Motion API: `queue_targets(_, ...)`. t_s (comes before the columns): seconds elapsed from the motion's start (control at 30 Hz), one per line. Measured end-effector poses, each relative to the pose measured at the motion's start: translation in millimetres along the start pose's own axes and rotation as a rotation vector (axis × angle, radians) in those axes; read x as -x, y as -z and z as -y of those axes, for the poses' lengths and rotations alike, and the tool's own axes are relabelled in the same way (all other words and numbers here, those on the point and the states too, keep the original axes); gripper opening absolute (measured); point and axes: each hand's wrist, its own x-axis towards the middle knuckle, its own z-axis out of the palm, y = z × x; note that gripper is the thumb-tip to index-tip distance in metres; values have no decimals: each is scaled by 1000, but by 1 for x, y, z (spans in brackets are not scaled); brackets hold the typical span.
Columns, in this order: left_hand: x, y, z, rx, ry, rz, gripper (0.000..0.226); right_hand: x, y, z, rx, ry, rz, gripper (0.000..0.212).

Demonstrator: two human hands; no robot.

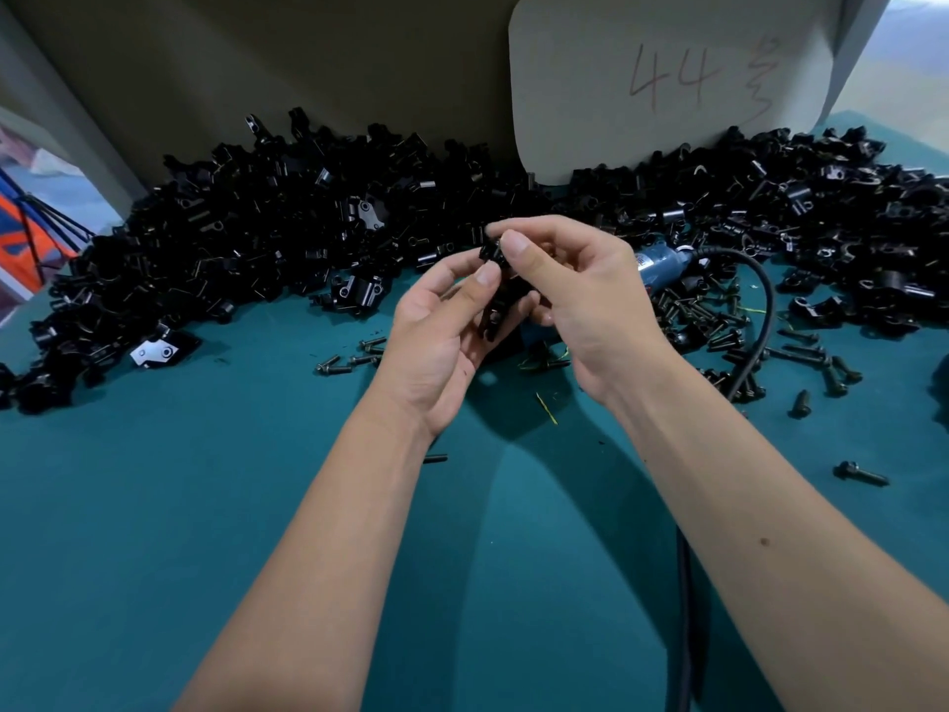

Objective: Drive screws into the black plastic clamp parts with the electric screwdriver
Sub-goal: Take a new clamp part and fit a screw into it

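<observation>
Above the middle of the green table, both my hands hold one black plastic clamp part [494, 251]. My left hand [444, 331] grips it from below, thumb up against it and fingers curled round its lower end. My right hand [575, 295] pinches its top between thumb and forefinger. The blue electric screwdriver [662, 264] lies on the table just behind my right hand, its black cable [760, 305] looping toward me. Loose black screws [703, 310] lie scattered to the right of the hands.
A big heap of black clamp parts [267, 233] fills the back left, another heap [821, 208] the back right. A cardboard wall with a card marked "44" [667, 79] stands behind. More screws [349, 357] lie left of my hands, single ones [862, 474] at the right.
</observation>
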Motion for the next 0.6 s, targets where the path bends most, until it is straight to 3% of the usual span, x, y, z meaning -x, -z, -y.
queue_targets(0.37, -3, -3, 4, -291, -181, -99, 21, -2, -7, 0, 45, 24, -178, 34)
queue_targets(0.5, -6, 0, -5, -49, -139, -196, 7, -2, -3, -2, 428, 56, -404, 45)
queue_targets(0.6, -7, 6, -11, 178, -58, -265, 7, 2, 10, -5, 1043, 63, -423, 33)
